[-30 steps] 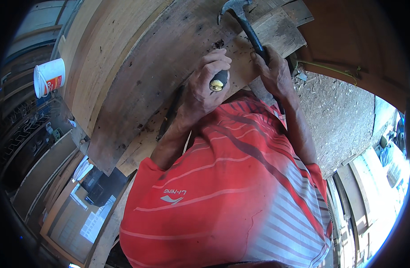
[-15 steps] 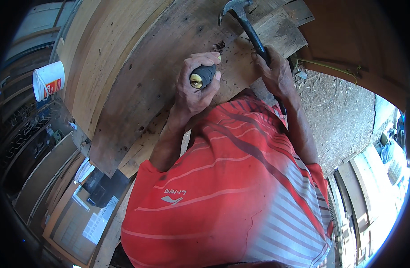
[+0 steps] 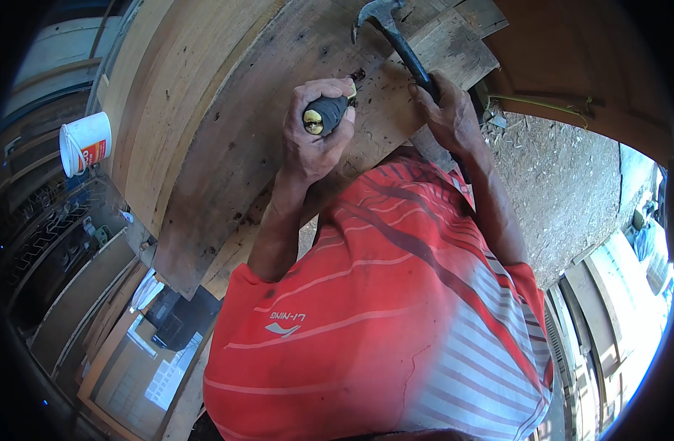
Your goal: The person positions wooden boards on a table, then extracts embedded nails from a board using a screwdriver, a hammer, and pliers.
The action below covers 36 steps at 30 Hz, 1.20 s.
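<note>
Your left hand [image 3: 316, 136] is clamped around a black tool handle [image 3: 326, 114] with a yellow butt end that faces the camera; the tool's working end is hidden behind your fingers, so you cannot tell what kind of tool it is, only that it points down at the worn plank [image 3: 278, 125] near a small dark hole. Your right hand [image 3: 445, 114] is closed on the black shaft of a claw hammer [image 3: 395, 40], whose steel head sits up at the far end of the plank, above and just to the right of the other tool. The two hands are near each other but apart. The plank lies slanted across a stack of paler boards [image 3: 168, 95]. A white plastic bucket [image 3: 85, 142] stands off to your left, well apart from the work, and sawdust covers the ground [image 3: 564, 184] on your right.
</note>
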Motion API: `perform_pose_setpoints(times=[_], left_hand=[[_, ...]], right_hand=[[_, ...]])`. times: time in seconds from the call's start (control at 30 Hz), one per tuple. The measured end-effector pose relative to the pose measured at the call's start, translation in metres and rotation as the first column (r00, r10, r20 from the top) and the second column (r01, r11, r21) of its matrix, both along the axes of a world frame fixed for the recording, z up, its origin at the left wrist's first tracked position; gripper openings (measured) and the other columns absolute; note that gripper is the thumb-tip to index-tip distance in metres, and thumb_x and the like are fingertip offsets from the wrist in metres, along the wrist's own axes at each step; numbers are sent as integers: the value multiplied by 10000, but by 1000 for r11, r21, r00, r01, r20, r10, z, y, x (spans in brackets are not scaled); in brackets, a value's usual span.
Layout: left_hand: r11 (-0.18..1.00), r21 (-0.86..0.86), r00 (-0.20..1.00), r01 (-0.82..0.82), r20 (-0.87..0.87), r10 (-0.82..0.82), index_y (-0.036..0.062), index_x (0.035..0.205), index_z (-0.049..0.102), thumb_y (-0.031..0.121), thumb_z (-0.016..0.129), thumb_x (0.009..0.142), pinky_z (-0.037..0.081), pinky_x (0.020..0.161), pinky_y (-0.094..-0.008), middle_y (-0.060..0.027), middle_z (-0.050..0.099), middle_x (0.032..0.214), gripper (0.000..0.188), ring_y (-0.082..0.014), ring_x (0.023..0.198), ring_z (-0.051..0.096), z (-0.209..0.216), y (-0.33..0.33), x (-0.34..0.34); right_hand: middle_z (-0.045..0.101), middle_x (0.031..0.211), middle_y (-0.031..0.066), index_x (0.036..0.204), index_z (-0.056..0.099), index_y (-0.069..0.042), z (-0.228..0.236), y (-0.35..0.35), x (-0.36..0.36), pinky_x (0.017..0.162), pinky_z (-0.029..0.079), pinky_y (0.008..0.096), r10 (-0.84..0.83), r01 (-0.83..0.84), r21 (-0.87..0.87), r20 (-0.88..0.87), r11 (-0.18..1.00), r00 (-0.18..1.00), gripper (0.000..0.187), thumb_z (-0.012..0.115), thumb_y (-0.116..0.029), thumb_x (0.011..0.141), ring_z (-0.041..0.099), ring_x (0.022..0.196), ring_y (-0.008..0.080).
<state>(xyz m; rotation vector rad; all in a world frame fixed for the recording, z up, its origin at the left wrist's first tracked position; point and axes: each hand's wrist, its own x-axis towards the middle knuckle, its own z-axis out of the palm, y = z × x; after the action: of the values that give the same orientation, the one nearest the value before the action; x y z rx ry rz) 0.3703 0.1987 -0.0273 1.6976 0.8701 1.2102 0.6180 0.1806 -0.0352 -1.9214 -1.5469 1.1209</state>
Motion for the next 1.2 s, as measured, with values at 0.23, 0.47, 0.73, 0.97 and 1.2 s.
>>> perform_pose_setpoints(times=[0.23, 0.47, 0.73, 0.97, 1.2], left_hand=[[992, -89, 992, -85, -102, 76, 13, 1217, 573, -56, 736, 878, 543, 972, -343, -114, 702, 1135, 382, -193, 1108, 685, 6, 5, 4], [995, -45, 964, -88, -255, 73, 47, 1214, 653, 208, 808, 899, 586, 853, -350, -85, 755, 1033, 387, -218, 984, 740, -1, 14, 15], [983, -152, 992, -104, -88, 91, 2, 1228, 635, -8, 766, 897, 580, 830, -294, -98, 743, 1065, 357, -154, 963, 703, -7, 13, 17], [991, -132, 995, -29, -98, 17, 4, 1234, 627, 37, 796, 884, 574, 863, -328, -102, 739, 1075, 389, -180, 981, 706, -14, 15, 12], [971, -236, 999, 30, -27, -38, 26, 1223, 626, 124, 726, 980, 555, 844, -310, -68, 732, 1082, 281, -138, 981, 677, -13, 30, -3]], right_hand=[[674, 839, 219, 1087, 650, 1, 37, -22, -7, 690, 519, 459, 52, -45, 123, -51, 991, 997, 306, 668, -291, 998, 690, 757, 391], [620, 811, 127, 1061, 574, -60, 81, -60, 1, 601, 524, 439, 353, -419, 429, 228, 800, 907, 246, 730, -214, 949, 666, 674, 334], [593, 831, 121, 1038, 534, -64, 131, -63, -6, 565, 521, 436, 383, -396, 328, 106, 857, 917, 266, 736, -189, 920, 645, 664, 319], [604, 820, 159, 1015, 547, -60, 99, -58, -1, 614, 517, 483, 391, -448, 203, 265, 871, 881, 193, 673, -202, 981, 669, 715, 365], [633, 811, 180, 1053, 581, -39, 101, -41, -5, 639, 496, 487, 207, -206, 246, 22, 947, 978, 265, 649, -294, 1024, 648, 723, 405]])
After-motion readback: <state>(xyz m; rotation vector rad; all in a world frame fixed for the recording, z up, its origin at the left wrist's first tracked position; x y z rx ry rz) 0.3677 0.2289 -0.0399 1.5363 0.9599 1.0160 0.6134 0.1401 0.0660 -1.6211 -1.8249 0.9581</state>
